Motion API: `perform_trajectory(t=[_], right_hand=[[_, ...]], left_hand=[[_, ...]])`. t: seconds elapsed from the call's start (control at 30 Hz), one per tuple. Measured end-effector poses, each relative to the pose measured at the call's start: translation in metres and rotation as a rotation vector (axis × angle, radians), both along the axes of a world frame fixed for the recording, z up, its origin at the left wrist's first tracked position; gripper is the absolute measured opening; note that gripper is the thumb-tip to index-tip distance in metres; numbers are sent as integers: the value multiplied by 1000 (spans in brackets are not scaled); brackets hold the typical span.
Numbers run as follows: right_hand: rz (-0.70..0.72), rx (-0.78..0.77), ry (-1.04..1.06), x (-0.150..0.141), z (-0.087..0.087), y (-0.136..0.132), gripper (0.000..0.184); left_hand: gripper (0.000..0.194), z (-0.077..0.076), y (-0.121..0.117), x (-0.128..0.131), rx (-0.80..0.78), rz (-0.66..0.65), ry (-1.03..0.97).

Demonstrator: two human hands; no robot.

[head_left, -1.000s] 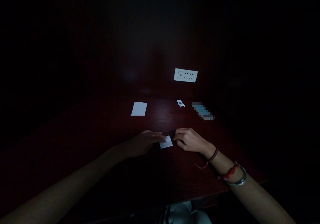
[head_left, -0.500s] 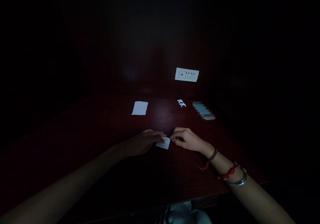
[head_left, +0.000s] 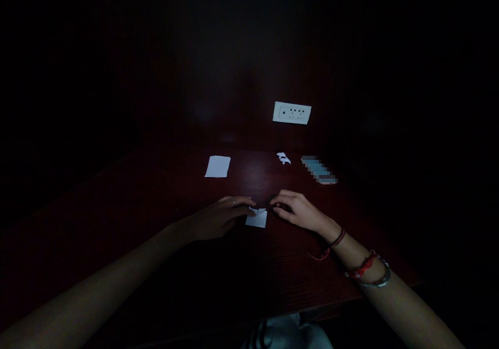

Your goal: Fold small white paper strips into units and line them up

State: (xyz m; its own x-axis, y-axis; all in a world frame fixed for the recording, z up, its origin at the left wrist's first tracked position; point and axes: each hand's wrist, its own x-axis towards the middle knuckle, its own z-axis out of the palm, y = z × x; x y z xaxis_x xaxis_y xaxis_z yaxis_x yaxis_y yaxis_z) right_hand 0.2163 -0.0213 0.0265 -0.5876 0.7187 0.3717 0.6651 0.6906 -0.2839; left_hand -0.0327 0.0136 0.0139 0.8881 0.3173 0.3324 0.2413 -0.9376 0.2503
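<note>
A small folded piece of white paper (head_left: pixel 256 220) lies on the dark red table (head_left: pixel 249 266), with creased flaps along its far edge. My left hand (head_left: pixel 220 218), a ring on one finger, reaches in from the left; its fingers are apart and the tips rest at the paper's upper left part. To the right of the paper is my right hand (head_left: pixel 295 210), clear of it by a small gap. Its fingers are loosely bent and spread, with nothing seen between them. Bracelets circle the right wrist and forearm.
Farther back on the left lies a stack of white paper sheets (head_left: pixel 218 166). Torn or folded white paper scraps (head_left: pixel 284 158) sit near the wall, beside a phone (head_left: pixel 318 170) with a blurred screen. A socket panel (head_left: pixel 292 112) is on the wall. The surroundings are very dark.
My right hand has drawn off the paper's corner, a little to the right and away from me. The paper's far flaps now stand more apart, and my left fingers have slid slightly left.
</note>
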Motion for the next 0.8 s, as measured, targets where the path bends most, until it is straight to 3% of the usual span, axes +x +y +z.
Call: perform_trajectory(t=[0.1, 0.3, 0.47, 0.63, 0.8], right_hand=[[-16, -1, -27, 5, -1, 0, 22], [23, -41, -45, 4, -2, 1, 22], [62, -78, -33, -1, -1, 1, 20], [84, -117, -11, -5, 0, 0, 16], [81, -145, 4, -7, 1, 0, 13]], left_hand=[[42, 1, -1, -2, 17, -19, 59], [25, 5, -8, 3, 144, 61, 99], [25, 11, -18, 9, 217, 38, 62], [30, 7, -19, 8, 163, -45, 23], [30, 7, -19, 7, 109, -18, 73]])
